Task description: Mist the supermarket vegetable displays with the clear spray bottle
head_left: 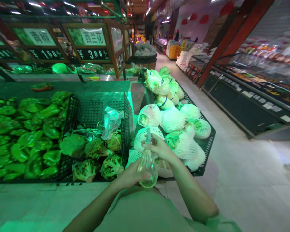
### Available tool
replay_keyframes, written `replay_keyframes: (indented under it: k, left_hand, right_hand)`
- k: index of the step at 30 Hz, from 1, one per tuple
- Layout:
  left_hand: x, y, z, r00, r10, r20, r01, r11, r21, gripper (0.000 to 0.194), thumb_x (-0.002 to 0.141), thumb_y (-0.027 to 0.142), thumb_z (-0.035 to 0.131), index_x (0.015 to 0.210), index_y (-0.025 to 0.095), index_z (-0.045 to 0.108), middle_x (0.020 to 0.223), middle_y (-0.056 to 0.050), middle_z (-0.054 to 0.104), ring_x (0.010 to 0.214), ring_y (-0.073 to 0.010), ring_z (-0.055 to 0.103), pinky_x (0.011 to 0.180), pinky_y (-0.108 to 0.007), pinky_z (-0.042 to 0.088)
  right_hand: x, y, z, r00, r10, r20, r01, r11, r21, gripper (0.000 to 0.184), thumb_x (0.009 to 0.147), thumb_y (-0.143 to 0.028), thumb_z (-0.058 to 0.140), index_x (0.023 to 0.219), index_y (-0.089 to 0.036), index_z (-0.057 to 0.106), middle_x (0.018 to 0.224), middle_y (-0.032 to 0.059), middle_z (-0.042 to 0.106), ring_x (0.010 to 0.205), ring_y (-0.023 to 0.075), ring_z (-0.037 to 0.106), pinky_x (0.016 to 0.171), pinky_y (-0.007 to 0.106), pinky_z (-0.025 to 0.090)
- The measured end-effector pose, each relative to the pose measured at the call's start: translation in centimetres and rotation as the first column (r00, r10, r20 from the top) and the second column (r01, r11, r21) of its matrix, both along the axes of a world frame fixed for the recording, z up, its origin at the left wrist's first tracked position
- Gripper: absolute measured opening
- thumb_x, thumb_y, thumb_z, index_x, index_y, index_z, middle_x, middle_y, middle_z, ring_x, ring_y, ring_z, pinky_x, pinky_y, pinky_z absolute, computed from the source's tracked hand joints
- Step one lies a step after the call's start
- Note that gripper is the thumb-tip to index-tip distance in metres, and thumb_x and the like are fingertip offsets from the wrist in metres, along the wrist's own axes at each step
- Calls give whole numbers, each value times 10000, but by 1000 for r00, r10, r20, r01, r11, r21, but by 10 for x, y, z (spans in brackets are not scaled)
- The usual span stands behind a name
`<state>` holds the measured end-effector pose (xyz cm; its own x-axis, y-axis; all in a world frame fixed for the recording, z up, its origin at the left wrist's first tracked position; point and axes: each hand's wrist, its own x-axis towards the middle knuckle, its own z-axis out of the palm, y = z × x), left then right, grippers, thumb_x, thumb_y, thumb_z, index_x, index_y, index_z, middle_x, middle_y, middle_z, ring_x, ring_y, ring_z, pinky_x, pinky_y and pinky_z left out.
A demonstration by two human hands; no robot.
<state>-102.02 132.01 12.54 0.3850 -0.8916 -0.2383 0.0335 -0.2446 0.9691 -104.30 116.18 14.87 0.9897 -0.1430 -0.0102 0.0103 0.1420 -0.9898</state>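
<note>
Both hands hold a clear plastic spray bottle [147, 165] with a pear-shaped body and a narrow top. My left hand [131, 175] wraps the lower body, and my right hand [159, 148] grips the neck. Just beyond them lie net-wrapped pale cauliflowers [172, 120] piled in a black crate. To the left, broccoli heads [73, 145] fill a neighbouring black crate, with a crumpled plastic bag [112, 121] on them. Green bell peppers [31, 138] are heaped further left. All of it is under green light.
Price signs [88, 42] hang above the produce. A long refrigerated display case [251, 93] runs along the right side of a tiled aisle [232, 154]. A distant person [176, 34] stands far down the aisle.
</note>
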Motion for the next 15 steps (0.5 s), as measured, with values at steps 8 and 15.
replay_keyframes:
  k: [8, 15]
  left_hand:
    - [5, -22, 20, 977, 137, 162, -130, 990, -48, 433, 639, 349, 468, 1040, 202, 400, 1005, -11, 487, 917, -172, 428, 796, -262, 314]
    - [7, -41, 15, 924, 205, 323, -244, 966, 85, 386, 632, 397, 452, 958, 192, 451, 869, -16, 541, 779, -155, 475, 675, -234, 352]
  right_hand:
    - [20, -33, 0, 998, -1, 70, 16, 975, -220, 304, 575, -308, 562, 817, -147, 473, 696, 4, 540, 644, 136, 504, 565, 244, 389]
    - [21, -57, 1, 982, -14, 187, 33, 994, -100, 364, 609, -290, 541, 923, -146, 425, 823, 28, 543, 731, 133, 507, 627, 241, 384]
